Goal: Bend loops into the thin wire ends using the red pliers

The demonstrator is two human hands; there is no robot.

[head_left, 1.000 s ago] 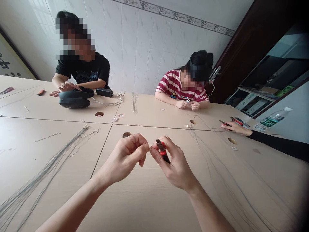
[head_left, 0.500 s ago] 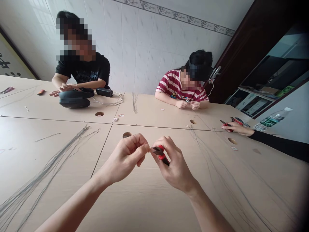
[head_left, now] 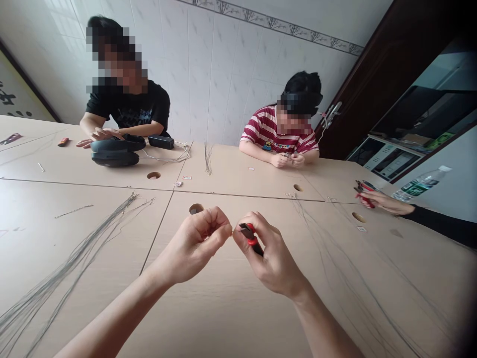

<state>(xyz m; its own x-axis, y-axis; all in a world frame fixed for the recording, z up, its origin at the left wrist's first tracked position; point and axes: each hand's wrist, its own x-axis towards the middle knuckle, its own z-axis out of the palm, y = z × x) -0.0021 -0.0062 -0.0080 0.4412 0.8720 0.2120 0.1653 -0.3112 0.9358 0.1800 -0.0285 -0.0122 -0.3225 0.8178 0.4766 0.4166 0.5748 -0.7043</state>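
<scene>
My left hand is closed, thumb and forefinger pinched together over something too small to make out. Right beside it, my right hand wraps round red-and-black pliers, whose dark jaws point up and left. A tiny bright bit shows between the fingertips of both hands, which almost meet above the table. Left of my hands, a bundle of thin grey wires lies on the table with small fittings at its far end. More thin wires stretch across the table on my right.
Two people sit across the table. A black case and a power bank with a white cable lie at the far left. At right, a co-worker's hand holds red-handled pliers near a water bottle. Cable holes pierce the tabletop.
My hands stay close together; the pliers in my right hand have turned slightly, their jaws drawing back from my fingertips. The co-worker's hand at right has moved rightward with its pliers.
</scene>
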